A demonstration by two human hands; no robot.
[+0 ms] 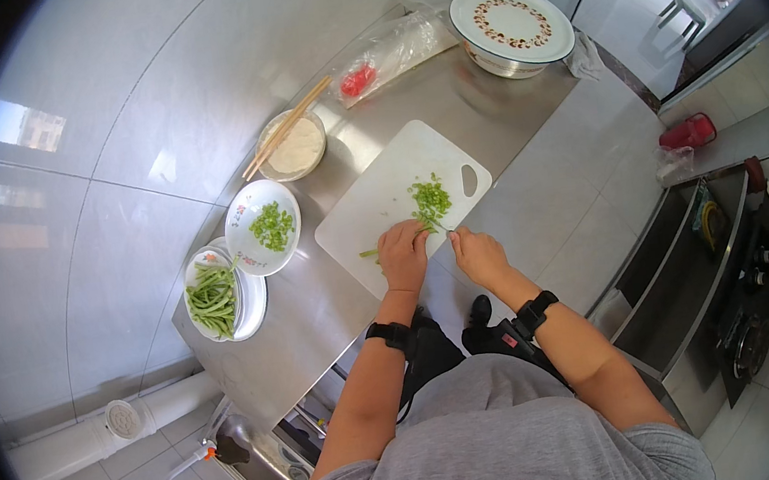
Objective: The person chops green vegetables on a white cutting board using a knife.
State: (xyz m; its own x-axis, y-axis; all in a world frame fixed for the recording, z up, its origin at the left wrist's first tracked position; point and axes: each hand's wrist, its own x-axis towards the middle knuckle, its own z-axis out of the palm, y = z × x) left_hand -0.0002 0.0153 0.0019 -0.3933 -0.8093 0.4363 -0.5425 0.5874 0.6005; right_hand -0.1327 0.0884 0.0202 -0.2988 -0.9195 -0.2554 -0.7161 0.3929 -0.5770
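A white plastic cutting board point(370, 209) lies on the steel counter. My left hand point(403, 252) presses green bean pods point(367, 253) down near the board's front edge, fingers curled over them. Held in my right hand point(479, 255) is a knife point(441, 227), its thin blade against the beans by my left fingertips; much of it is hidden. A small heap of chopped green beans point(431, 199) sits just beyond the blade. To the left, a white floral plate point(244, 217) carries more chopped pieces point(272, 227). Whole green beans point(213, 298) fill another dish beside it.
A bowl of pale flour or dough point(296, 152) has wooden chopsticks point(290, 128) across its rim. Farther back are a plastic bag point(398, 50) and a lidded enamel basin point(509, 26). A sink point(260, 460) is at lower left, and a stove point(745, 341) at right.
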